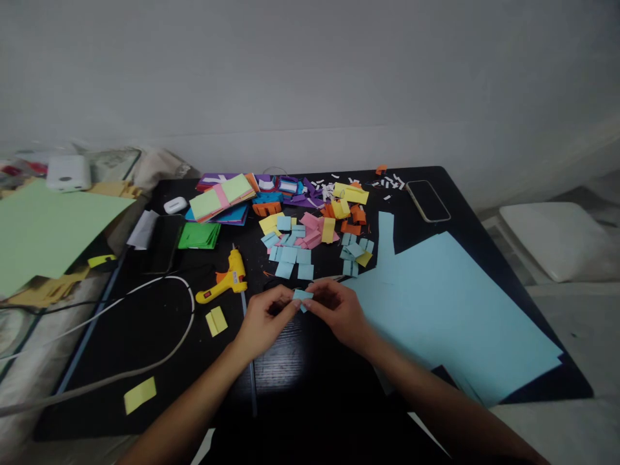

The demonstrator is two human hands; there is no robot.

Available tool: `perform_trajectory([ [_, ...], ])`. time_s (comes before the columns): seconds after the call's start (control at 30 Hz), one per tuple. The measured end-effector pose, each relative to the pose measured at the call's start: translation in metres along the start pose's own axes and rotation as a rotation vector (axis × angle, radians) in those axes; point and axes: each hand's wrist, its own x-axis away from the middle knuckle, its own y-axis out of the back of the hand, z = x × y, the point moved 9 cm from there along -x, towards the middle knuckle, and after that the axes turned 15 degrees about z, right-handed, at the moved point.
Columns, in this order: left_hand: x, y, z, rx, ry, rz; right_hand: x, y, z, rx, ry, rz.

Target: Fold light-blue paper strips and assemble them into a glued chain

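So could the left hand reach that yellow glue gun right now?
Probably yes: the glue gun lies near the left hand, uncovered, though that hand is helping hold a small blue paper.

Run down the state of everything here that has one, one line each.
Small blue paper, held between both hands
Left hand, pinching it
Right hand, pinching it
Glue gun, lying on its side
Back-right phone, screen dark
Large blue paper, lying flat
Paper bundle, banded in pink
White cable, loosely curved
White scraps, scattered
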Motion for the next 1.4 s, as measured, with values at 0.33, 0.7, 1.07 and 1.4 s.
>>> perform_trajectory([
  [0.33,0.002,0.0,0.002,-0.02,0.015,0.013,0.001,0.001,0.003,0.077,0.019,-0.009],
  [0.7,-0.003,0.0,-0.018,-0.311,-0.134,0.046,-0.005,0.001,-0.003,0.144,0.034,0.059],
  [1.07,-0.003,0.002,-0.017,-0.231,-0.126,0.009,-0.014,-0.006,0.0,0.118,-0.018,0.222],
  [1.4,-0.003,-0.008,-0.018,-0.276,-0.177,0.091,-0.023,-0.01,-0.008,0.018,-0.112,0.407],
])
